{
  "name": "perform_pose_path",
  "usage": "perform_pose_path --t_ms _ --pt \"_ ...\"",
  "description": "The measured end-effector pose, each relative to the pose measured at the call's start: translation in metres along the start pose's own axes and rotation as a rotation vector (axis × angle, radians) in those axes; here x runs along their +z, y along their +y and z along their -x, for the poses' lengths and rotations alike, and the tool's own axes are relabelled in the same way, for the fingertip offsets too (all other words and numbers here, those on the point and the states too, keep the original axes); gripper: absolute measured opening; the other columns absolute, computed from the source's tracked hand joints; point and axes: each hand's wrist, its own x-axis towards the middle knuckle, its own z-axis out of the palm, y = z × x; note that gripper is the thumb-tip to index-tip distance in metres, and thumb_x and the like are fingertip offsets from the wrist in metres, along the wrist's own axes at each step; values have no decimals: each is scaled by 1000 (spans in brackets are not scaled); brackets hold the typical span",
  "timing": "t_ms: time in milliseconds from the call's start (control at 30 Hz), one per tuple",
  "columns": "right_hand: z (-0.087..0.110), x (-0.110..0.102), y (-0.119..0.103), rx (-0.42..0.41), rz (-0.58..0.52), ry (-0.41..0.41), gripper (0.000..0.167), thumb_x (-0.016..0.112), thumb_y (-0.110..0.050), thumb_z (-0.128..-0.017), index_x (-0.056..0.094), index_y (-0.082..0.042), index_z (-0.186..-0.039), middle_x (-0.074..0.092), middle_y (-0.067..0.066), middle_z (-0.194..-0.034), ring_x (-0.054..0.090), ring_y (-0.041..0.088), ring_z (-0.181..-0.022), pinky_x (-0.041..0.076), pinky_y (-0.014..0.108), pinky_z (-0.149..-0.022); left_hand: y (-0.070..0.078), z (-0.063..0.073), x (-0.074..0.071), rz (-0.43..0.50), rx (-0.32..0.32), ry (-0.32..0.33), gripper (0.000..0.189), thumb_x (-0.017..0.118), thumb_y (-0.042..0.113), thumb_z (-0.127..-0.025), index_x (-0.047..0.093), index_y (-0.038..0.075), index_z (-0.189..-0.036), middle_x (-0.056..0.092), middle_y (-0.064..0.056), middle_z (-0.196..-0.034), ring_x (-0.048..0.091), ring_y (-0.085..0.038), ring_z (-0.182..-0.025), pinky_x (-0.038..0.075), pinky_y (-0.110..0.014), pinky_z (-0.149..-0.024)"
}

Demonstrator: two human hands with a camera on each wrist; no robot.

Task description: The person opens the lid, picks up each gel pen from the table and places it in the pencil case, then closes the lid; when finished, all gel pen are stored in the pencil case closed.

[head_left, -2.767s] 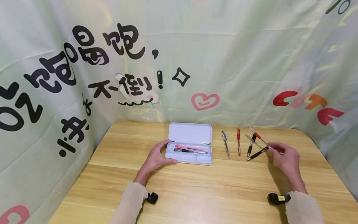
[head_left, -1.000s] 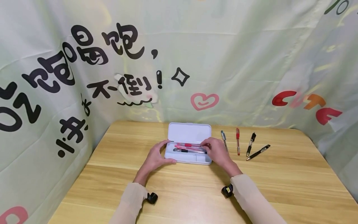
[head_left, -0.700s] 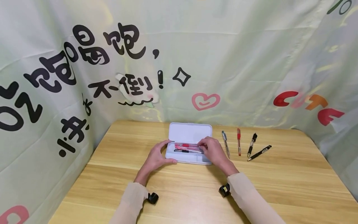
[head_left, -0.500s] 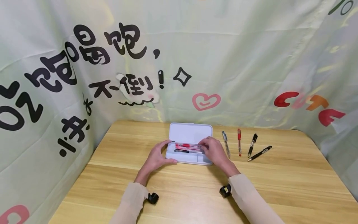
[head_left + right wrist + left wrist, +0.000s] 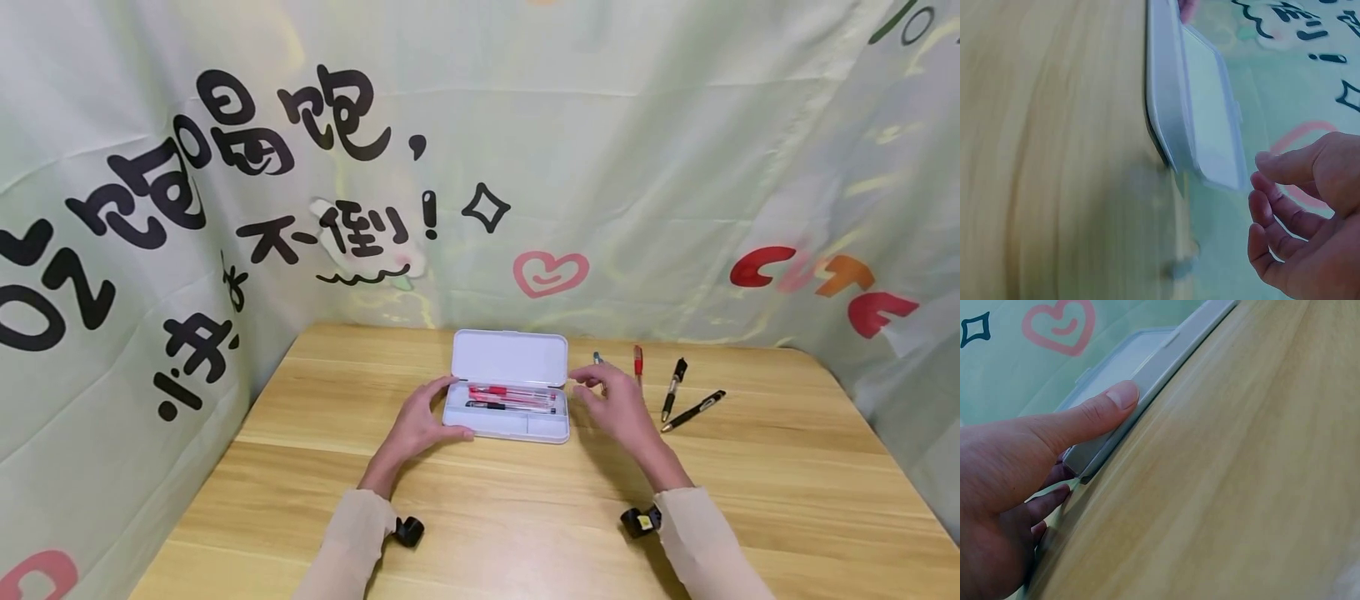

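Observation:
A white pencil case point(image 5: 510, 358) lies on the table with its lid raised. Inside it are a red-gripped pen point(image 5: 489, 390), a pink pen partly hidden among the others, and a black-gripped pen point(image 5: 487, 405). My left hand point(image 5: 414, 423) holds the case's left end, its thumb point(image 5: 1124, 395) on the front wall in the left wrist view and the fingers behind. My right hand point(image 5: 618, 410) hovers just right of the case, fingers loosely bent and holding nothing. Behind it, a blue-capped pen point(image 5: 597, 357) and a red pen point(image 5: 638, 358) are partly covered.
Two black pens point(image 5: 674, 390) lie apart from the case, farther right on the wooden table point(image 5: 480, 517). A printed curtain point(image 5: 637, 167) hangs along the table's back and sides.
The right hand carried the red-gripped pen from the right into the case, let go of it, and has moved back rightward out of the case. The left hand has stayed on the case.

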Motion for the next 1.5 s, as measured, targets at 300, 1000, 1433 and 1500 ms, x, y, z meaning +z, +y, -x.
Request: perform_pose_path --t_ms 300,1000,1433,1500 --pt "21 -40 27 11 34 58 30 70 2 -95 69 -2 -125 72 13 -103 66 28 -95 52 31 -73 -3 0 2 6 7 -5 98 99 41 -65 53 16 -148 50 -12 -152 45 -33 -140 37 -53 -115" --pt "47 -97 99 179 235 40 29 68 -13 -99 67 7 -121 66 20 -94 64 36 -84 50 45 -66 -3 -2 1 9 5 -3 99 98 44 -66 52 14 -149 48 -13 -154 43 -34 -142 35 -55 -116" --pt "53 -105 106 277 263 -123 41 68 -33 -101 66 7 -111 68 17 -91 64 32 -81 51 41 -63 -2 -1 -1 22 16 -7 99 99 40 -65 53 13 -148 50 -12 -152 45 -32 -141 37 -51 -116" --pt "54 -106 105 276 262 -124 42 69 -34 -100 66 7 -109 68 17 -91 64 31 -81 50 41 -63 -2 -1 0 17 12 -8 99 99 41 -64 53 14 -148 50 -12 -152 44 -32 -141 36 -51 -116"
